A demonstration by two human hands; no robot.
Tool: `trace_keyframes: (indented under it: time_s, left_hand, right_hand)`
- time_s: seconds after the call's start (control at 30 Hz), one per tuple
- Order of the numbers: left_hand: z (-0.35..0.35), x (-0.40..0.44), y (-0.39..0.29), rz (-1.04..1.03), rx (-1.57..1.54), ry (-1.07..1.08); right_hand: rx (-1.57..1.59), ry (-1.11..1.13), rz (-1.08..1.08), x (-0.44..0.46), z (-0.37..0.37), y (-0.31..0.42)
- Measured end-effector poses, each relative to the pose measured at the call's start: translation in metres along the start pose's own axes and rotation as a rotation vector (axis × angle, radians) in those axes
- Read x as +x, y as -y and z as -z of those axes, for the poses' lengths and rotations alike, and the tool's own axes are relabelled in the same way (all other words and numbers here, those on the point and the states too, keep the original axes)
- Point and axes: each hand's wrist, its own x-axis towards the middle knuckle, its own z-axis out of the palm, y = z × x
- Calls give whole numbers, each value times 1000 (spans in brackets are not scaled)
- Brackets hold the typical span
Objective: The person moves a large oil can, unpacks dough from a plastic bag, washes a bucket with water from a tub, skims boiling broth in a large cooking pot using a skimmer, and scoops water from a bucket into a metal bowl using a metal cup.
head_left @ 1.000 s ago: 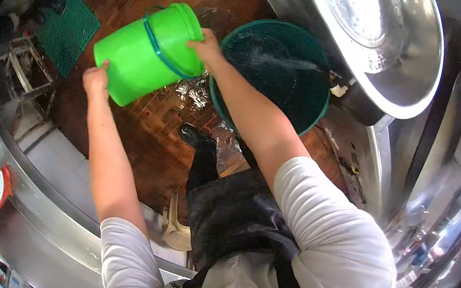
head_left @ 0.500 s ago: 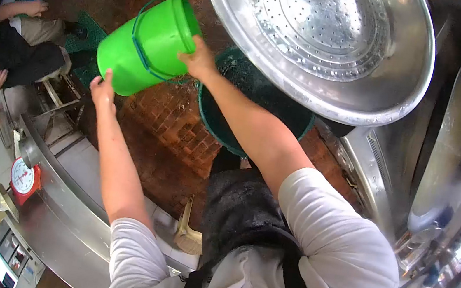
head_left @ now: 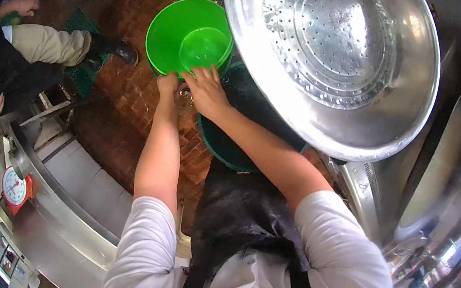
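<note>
A bright green bucket [head_left: 166, 32] stands upright on the brick floor, its open mouth facing me and its inside showing wet at the bottom. My left hand [head_left: 169, 83] is closed at its near rim; whether it grips the rim or the handle is hard to see. Beside it, my right hand [head_left: 207, 89] reaches over the same rim with fingers spread, touching the bucket. Just to the right is a large dark green tub [head_left: 214, 136], partly hidden under my right arm and a big metal colander basin.
The perforated metal basin [head_left: 406, 110] overhangs the tub at upper right. A metal counter [head_left: 71, 228] curves along the left, with a red dial scale [head_left: 16, 187]. Another person's trousered leg and boot [head_left: 122, 52] are at upper left, by a green mat [head_left: 79, 78].
The green bucket went from tilted on its side in both hands to upright on the floor, farther right. My left hand moved to its rim. The other person's leg extended toward the middle.
</note>
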Motion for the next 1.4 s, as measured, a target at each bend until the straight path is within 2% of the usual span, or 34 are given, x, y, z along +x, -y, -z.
trace_keyframes:
  time_s: [0.07,0.13,0.23,0.3,0.33,0.37,0.4,0.47,0.53,0.57,0.63,0.7,0.8,0.9,0.97,1.0,1.03,1.07,1.13,1.23,1.3,1.4]
  left_hand:
    - [-15,34,23,-15,-1,27]
    - [-37,75,55,-21,-202,31]
    - [-55,56,19,111,-69,95]
    - [-75,110,51,37,94,89]
    - [-83,101,46,2,180,89]
    - [-90,87,47,67,-158,38]
    - [-101,137,91,59,-354,124]
    - [-107,117,77,102,-325,101]
    - [-113,102,66,121,-296,108]
    - [-115,94,63,128,-287,111]
    - [-116,81,56,132,-276,109]
    - [-117,69,48,142,-271,104]
    - [-116,56,43,154,-274,93]
    - [-112,53,44,174,-349,68]
    - [-100,53,44,158,-383,101]
    - [-97,56,46,160,-263,83]
    - [-96,47,38,179,-380,38]
    - [-92,36,31,192,-206,1]
    - [-87,132,115,106,-282,-5]
    - [-73,87,83,156,-315,-85]
    - [-65,85,88,138,-358,-149]
    - [-46,82,95,173,-396,-185]
  right_hand:
    - [114,-34,-55,-22,25,-5]
    - [203,85,-232,-60,35,-24]
    - [208,7,-311,-125,42,-51]
    - [84,70,-388,-163,43,-58]
    - [10,122,-424,-182,44,-59]
    - [-8,175,-424,-200,46,-63]
    - [-45,193,-375,-212,50,-66]
    - [-136,189,-228,-234,59,-70]
    - [-507,233,25,-252,57,-82]
    - [-821,293,188,-263,53,-89]
    - [-727,330,93,-263,59,-86]
    - [95,280,-407,-249,79,-75]
    - [60,328,-383,-226,106,-69]
    - [-105,381,-302,-226,111,-76]
    - [-81,354,-303,-232,107,-84]
    - [-69,342,-304,-235,104,-88]
    - [-63,359,-287,-239,100,-92]
    - [-58,376,-269,-242,96,-95]
    - [-9,407,-288,-235,98,-93]
    - [144,434,-370,-217,107,-81]
    - [274,434,-390,-218,99,-81]
    - [311,444,-383,-211,102,-75]
